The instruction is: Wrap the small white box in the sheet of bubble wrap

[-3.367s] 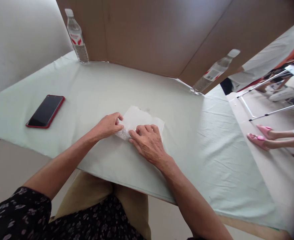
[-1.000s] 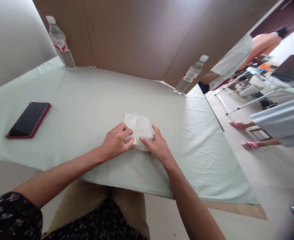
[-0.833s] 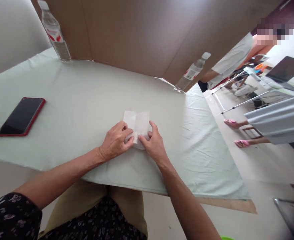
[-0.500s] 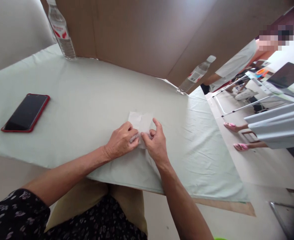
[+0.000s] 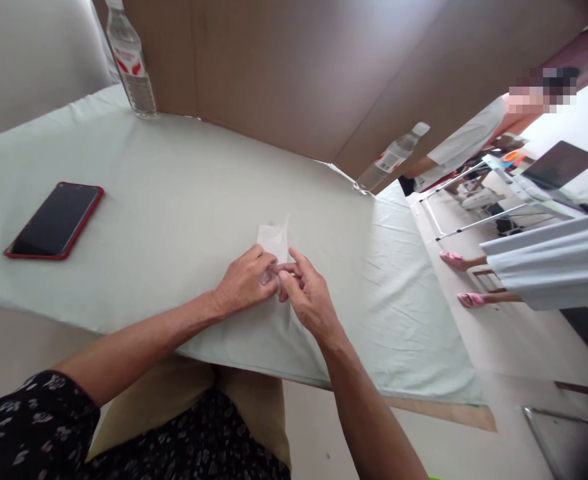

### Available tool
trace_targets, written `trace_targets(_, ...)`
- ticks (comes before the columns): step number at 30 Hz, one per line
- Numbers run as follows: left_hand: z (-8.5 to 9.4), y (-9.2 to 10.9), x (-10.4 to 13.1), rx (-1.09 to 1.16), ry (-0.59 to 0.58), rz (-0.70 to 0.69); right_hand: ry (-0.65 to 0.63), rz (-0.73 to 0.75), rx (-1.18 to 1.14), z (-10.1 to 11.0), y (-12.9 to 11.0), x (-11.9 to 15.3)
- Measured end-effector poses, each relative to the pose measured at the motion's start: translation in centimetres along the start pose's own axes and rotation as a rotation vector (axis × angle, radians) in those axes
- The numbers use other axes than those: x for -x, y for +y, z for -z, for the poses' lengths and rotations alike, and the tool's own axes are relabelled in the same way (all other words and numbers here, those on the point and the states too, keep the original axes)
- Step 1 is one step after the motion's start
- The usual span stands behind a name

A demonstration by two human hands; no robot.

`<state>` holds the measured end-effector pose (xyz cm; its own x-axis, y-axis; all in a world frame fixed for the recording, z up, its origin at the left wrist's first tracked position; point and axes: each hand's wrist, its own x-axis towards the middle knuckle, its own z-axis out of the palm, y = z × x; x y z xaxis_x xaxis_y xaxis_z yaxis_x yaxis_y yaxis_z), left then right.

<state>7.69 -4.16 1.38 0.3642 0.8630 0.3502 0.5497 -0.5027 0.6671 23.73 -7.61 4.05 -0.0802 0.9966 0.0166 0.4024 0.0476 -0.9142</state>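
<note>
A thin white sheet (image 5: 271,235), paper or tissue, lies on the cloth-covered table between both hands. Its right side stands up as a fold. My left hand (image 5: 244,279) is closed on the lower part of the sheet, with a small whitish, crinkled bit showing at its fingertips; what that bit is I cannot make out. From the right, my right hand (image 5: 308,293) presses thumb and fingers together at the sheet's lower right part, its fingertips meeting those of my left hand. The lower middle of the sheet is hidden by the fingers.
A phone in a red case (image 5: 57,221) lies at the left on the pale green tablecloth (image 5: 184,180). Brown cardboard panels (image 5: 274,73) stand along the back, with one water bottle (image 5: 133,67) at the left and another bottle (image 5: 393,159) at the right. Other people are beyond the right edge.
The sheet's right side has been folded up and leftward, so it looks narrower. My right hand's fingers have moved left to meet my left hand, which stays in place.
</note>
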Motion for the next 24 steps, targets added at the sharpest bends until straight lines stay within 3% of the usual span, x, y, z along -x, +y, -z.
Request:
trace_targets(5,1.0,0.1,-0.2,0.333,-0.037,0.165,-0.135,0.109,0.138,0.7,-0.6,0.2)
trace_targets(9,0.6,0.5,-0.2,0.287,0.013,0.228,-0.184,0.134,0.268,1.2,-1.1,0.0)
trace_targets(12,0.1,0.4,-0.1,0.231,0.043,0.18,-0.237,0.082,0.148,1.6,-1.0,-0.5)
trace_targets(14,-0.1,0.3,0.0,0.208,0.045,0.157,-0.162,0.063,0.028,1.9,-0.6,-0.9)
trace_targets(16,-0.2,0.2,0.0,0.178,0.035,0.14,0.013,0.067,-0.039,2.2,-0.1,-1.5)
trace_targets(19,-0.1,0.2,0.1,0.121,0.03,0.108,0.2,0.091,-0.015,2.4,0.8,-2.3)
trace_targets(24,-0.2,0.0,0.1,0.071,0.01,0.05,0.175,0.184,0.102,2.0,1.8,-3.2)
